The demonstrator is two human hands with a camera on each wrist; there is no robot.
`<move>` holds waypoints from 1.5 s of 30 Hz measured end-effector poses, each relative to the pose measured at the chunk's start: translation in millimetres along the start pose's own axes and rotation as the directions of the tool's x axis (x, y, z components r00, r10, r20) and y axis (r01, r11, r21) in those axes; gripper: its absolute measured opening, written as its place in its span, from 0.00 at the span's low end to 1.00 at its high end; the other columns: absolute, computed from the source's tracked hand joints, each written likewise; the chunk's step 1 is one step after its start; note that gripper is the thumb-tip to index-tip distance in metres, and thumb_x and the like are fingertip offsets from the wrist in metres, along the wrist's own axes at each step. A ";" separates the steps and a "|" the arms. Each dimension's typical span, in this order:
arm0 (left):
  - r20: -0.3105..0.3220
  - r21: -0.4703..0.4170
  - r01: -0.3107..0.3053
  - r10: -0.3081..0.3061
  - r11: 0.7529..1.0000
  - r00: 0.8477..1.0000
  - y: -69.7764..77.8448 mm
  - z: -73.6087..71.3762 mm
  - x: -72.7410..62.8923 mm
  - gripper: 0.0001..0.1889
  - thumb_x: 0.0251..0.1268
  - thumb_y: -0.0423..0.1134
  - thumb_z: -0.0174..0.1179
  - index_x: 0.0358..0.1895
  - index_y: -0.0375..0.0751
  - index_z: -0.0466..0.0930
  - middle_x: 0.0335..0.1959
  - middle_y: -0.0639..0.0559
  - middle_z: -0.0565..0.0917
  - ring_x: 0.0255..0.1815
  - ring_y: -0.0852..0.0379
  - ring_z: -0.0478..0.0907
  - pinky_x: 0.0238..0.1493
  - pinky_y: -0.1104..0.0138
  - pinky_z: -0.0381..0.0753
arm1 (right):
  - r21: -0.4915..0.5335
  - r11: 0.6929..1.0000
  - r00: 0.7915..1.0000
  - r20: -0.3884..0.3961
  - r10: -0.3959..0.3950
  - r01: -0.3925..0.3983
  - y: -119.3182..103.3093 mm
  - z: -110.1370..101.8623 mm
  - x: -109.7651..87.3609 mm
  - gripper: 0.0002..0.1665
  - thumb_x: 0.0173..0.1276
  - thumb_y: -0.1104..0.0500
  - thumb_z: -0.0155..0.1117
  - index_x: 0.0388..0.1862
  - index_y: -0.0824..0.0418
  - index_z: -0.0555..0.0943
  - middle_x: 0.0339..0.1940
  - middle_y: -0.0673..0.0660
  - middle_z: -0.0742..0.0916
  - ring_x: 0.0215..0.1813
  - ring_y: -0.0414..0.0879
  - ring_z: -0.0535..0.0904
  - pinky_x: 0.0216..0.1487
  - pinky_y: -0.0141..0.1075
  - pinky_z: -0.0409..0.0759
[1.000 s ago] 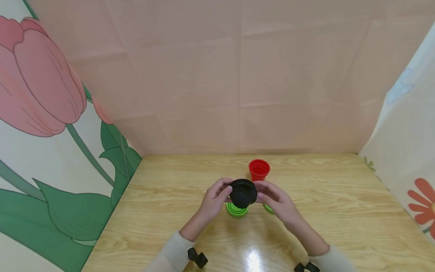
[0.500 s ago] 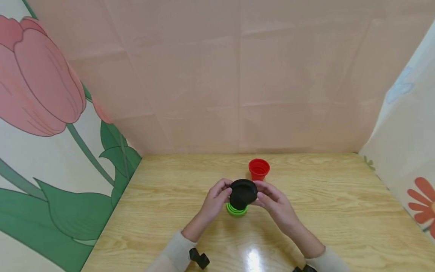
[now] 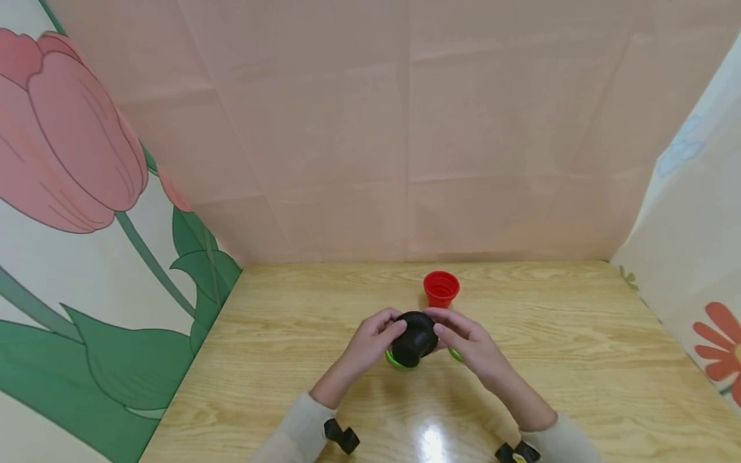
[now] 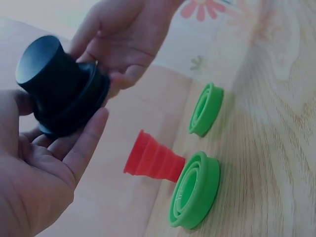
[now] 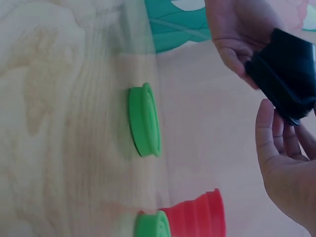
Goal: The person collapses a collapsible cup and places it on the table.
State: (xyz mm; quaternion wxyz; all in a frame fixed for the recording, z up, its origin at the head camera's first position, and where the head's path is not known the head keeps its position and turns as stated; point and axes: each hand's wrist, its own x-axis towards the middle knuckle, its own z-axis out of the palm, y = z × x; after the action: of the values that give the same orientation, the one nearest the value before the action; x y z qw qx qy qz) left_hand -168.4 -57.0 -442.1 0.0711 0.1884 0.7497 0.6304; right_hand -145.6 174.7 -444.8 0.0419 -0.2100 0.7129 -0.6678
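Note:
Above the table, both hands hold a black collapsible cup (image 3: 414,339). My left hand (image 3: 376,339) pinches its rim from the left, thumb on the near side. From the right, my right hand (image 3: 467,341) pinches the opposite edge. In the left wrist view the cup (image 4: 59,89) has a wide rim and a narrower base sticking out toward the person. Below lie two flattened green collapsible cups, one (image 4: 195,190) nearer the red cup in that view, the other (image 4: 206,109) beyond it. Head-on, the hands and black cup mostly cover them.
A red collapsible cup (image 3: 441,288) stands extended behind the hands on the wooden table (image 3: 301,308). A pinkish cloth backdrop (image 3: 347,161) rises at the table's far edge. Flower-printed panels flank it, a tulip (image 3: 87,135) on the left.
The black cup has tipped so its base now faces more toward the head camera. It sits slightly lower, hiding more of the left green cup. Both hands keep their hold.

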 end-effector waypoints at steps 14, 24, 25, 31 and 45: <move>0.042 0.019 -0.033 0.033 0.999 0.999 -0.2 -0.4 -0.6 0.16 0.78 0.43 0.56 0.60 0.38 0.77 0.49 0.44 0.83 0.46 0.59 0.80 0.46 0.68 0.84 | -0.077 0.997 0.988 -0.152 -0.017 0.005 4.8 6.9 -0.9 0.21 0.76 0.62 0.61 0.65 0.66 0.78 0.48 0.55 0.83 0.49 0.42 0.81 0.48 0.40 0.87; 0.064 0.023 -0.030 0.028 0.999 0.998 -2.8 2.4 1.9 0.15 0.74 0.43 0.61 0.57 0.40 0.79 0.43 0.47 0.82 0.40 0.59 0.83 0.41 0.49 0.89 | -0.176 0.984 0.993 -0.117 0.009 -0.030 -1.0 3.3 2.5 0.19 0.76 0.59 0.62 0.63 0.61 0.80 0.53 0.61 0.82 0.51 0.44 0.79 0.47 0.38 0.85; 0.066 0.022 -0.028 0.027 0.999 0.997 -2.6 2.7 1.8 0.15 0.74 0.43 0.61 0.57 0.40 0.79 0.44 0.47 0.82 0.40 0.58 0.83 0.41 0.48 0.88 | -0.180 0.983 0.993 -0.119 0.018 -0.039 -0.9 3.5 2.5 0.19 0.76 0.58 0.62 0.63 0.61 0.80 0.53 0.61 0.82 0.51 0.44 0.79 0.47 0.37 0.85; 0.067 0.045 -0.012 0.009 0.999 0.998 -1.1 2.6 1.9 0.15 0.74 0.46 0.62 0.55 0.42 0.80 0.44 0.48 0.82 0.37 0.59 0.84 0.39 0.50 0.89 | -0.193 0.979 0.993 -0.113 0.043 -0.064 2.7 5.0 3.5 0.18 0.75 0.56 0.63 0.61 0.59 0.81 0.50 0.59 0.84 0.51 0.44 0.79 0.48 0.34 0.83; 0.018 0.165 -0.026 0.024 0.986 1.000 1.7 6.2 3.9 0.11 0.71 0.42 0.64 0.49 0.39 0.83 0.39 0.50 0.86 0.29 0.63 0.83 0.32 0.56 0.89 | -0.328 0.945 0.984 -0.165 -0.063 0.006 11.0 8.5 6.0 0.13 0.73 0.59 0.66 0.54 0.58 0.85 0.45 0.54 0.85 0.45 0.40 0.79 0.41 0.32 0.84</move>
State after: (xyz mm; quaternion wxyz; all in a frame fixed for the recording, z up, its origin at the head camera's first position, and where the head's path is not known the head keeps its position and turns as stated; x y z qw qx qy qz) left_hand -169.5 -49.7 -441.2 0.0534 0.2082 0.7964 0.5653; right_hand -150.8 164.8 -455.1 -0.0676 -0.1675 0.8107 -0.5569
